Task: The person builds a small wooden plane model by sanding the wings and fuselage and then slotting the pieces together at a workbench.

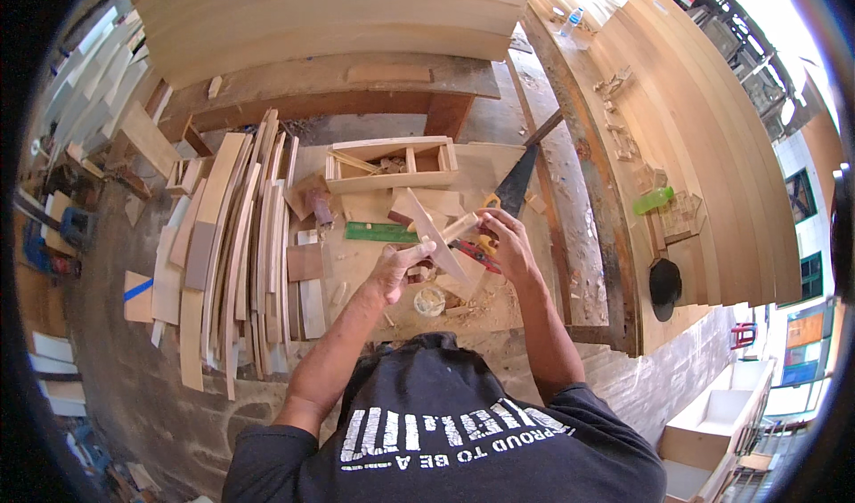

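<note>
My left hand (403, 270) grips a thin, flat wooden piece (434, 239), thumb laid on its face. The piece is held up at a slant over the worktop. On its right, a short wooden stick (461, 226) reaches from near the flat piece to my right hand (506, 238), whose fingers are closed on the stick's outer end. Whether stick and flat piece are joined I cannot tell. Below and behind my hands lie a green strip (378, 231), a tool with red parts (477, 255) and a small round tub (429, 302).
An open wooden box (392, 182) with sticks and scraps stands beyond my hands. A handsaw (517, 182) with a dark blade lies right of it. Stacked wooden strips (218, 236) fill the left. On the right bench are a green bottle (654, 200) and a black round object (664, 287).
</note>
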Tool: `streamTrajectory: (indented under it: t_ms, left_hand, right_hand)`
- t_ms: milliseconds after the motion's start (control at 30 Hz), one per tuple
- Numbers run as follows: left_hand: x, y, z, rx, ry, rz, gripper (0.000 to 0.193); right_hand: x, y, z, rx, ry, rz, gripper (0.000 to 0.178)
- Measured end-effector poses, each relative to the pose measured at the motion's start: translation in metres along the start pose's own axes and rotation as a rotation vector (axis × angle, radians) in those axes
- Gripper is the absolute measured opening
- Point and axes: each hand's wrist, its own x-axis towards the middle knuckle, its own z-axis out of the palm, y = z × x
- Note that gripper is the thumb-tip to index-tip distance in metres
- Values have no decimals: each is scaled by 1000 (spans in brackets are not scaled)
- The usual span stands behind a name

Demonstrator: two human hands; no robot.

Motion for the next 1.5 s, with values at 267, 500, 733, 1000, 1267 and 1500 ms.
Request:
streamTrajectory:
  t_ms: [267,500,733,1000,1267,1500]
  left_hand:
    - [11,10,-6,174,-70,-98,29]
    - [15,23,6,249,-64,-132,35]
    - [16,35,16,359,-5,-24,33]
    - [23,50,-7,72,-137,-24,35]
    - [24,38,-12,404,-56,428,41]
    - [16,51,6,564,7,445,31]
  right_hand:
    - [8,14,-13,229,-83,194,22]
    - [11,14,-24,165,-58,113,16]
    - [14,11,-26,123,-54,82,16]
    - [15,40,-23,279,40,-19,21]
    - [9,34,-17,249,63,-15,21]
    - [6,23,-16,149,48,-63,23]
